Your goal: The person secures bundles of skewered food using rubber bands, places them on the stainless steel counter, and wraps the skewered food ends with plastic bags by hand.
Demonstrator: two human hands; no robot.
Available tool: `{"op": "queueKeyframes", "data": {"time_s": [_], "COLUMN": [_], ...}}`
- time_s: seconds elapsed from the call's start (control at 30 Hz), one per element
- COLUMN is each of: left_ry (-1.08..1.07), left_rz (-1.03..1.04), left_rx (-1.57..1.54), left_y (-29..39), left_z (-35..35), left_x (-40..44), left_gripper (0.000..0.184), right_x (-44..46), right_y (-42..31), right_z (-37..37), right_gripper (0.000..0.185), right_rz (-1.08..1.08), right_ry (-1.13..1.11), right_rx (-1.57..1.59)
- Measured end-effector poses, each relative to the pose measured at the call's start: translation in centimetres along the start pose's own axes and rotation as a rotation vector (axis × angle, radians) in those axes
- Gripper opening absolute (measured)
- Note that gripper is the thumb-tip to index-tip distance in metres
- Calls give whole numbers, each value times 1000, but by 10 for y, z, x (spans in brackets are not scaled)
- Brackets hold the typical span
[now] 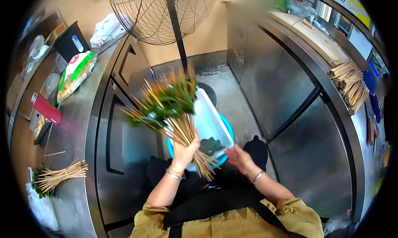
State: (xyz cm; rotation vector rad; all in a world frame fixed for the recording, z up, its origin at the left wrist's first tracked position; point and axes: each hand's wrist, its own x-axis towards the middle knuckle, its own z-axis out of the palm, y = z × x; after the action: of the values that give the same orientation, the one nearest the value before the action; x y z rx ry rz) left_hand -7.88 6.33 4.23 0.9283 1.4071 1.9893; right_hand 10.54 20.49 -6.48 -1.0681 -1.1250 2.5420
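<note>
My left hand (185, 153) is wrapped round a thick bundle of wooden skewers (182, 128) threaded with green leaves. The leafy ends fan out up and to the left, somewhat blurred, while the bare stick ends poke out below my fist. Holding nothing, my right hand (240, 159) is beside the near right corner of a white plastic tub (222, 126), its fingers blurred but stretched out. Some dark green leaves (210, 146) lie at the tub's near end. The tub rests in a blue basin (229, 125) between my knees.
Steel counters flank me. The left counter (76, 130) bears a tied leafy skewer bundle (62, 176), a red bottle (46, 109) and a snack bag (76, 74). On the right are bare skewer bundles (350, 86) and a wooden board (309, 37). A large fan (166, 14) stands ahead.
</note>
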Motion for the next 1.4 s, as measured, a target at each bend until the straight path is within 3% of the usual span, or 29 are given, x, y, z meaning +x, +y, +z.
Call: {"op": "queueKeyframes", "data": {"time_s": [0.1,0.17,0.23,0.37,0.53,0.57,0.63,0.7,0.73,0.77,0.83,0.87,0.9,1.0,1.07,1.1,1.13,1.17,1.2,1.23,1.27,1.3,1.33,1.4], "left_ry": [48,-86,-144,-122,-153,-162,-147,-243,-295,-360,-414,-398,-392,-386,-380,-373,-274,-255,-186,-178,-102,-89,-130,-126], "left_rz": [0,-39,-59,-20,-14,-3,34,21,54,-39,279,334,330,5,-4,-5,7,362,46,14,61,-27,-125,-93], "left_rx": [161,217,230,317,337,303,342,368,400,410,767,740,736,416,354,296,275,582,270,486,267,-6,-96,-407], "left_y": [-18,-15,-22,-14,-19,-22,-21,-30,-24,-15,-19,-15,-18,-38,-40,-28,-12,-9,-9,-8,12,16,27,39], "left_z": [5,9,11,21,17,15,14,10,13,15,20,20,18,13,9,12,19,18,11,7,11,5,1,8], "left_x": [-21,-27,-32,-39,-45,-46,-52,-55,-55,-54,-46,-48,-50,-58,-59,-54,-50,-37,-39,-24,-12,-3,7,24], "left_gripper": [23,23,23,24,24,23,21,22,22,24,32,33,33,37,35,34,29,23,18,13,15,21,33,49], "right_x": [-28,-57,-89,-109,-115,-112,-116,-108,-101,-94,-96,-96,-97,-100,-101,-93,-100,-107,-104,-97,-86,-70,-55,-34], "right_y": [-93,-159,-211,-240,-231,-230,-246,-266,-263,-261,-246,-242,-239,-237,-241,-243,-254,-266,-271,-270,-254,-228,-196,-132], "right_z": [34,71,105,146,154,152,152,157,160,165,173,175,177,178,178,170,168,163,149,135,122,103,88,82], "right_gripper": [58,55,54,61,59,59,58,64,66,68,73,75,76,70,65,62,59,56,56,56,60,65,67,74], "right_rz": [-480,-961,-1294,-1529,-1233,-1270,-1064,-1270,-1259,-1250,-1170,-1181,-1187,-1109,-1052,-1189,-1188,-1168,-1247,-1312,-1208,-1067,-791,-448], "right_ry": [-31,-97,-246,-350,-601,-659,-711,-596,-607,-618,-674,-699,-728,-726,-693,-661,-613,-566,-444,-324,-338,-377,-519,-687], "right_rx": [-244,-546,-831,-1378,-1390,-1376,-1249,-1388,-1416,-1446,-1519,-1540,-1557,-1598,-1632,-1547,-1326,-1108,-989,-871,-797,-857,-821,-811]}}
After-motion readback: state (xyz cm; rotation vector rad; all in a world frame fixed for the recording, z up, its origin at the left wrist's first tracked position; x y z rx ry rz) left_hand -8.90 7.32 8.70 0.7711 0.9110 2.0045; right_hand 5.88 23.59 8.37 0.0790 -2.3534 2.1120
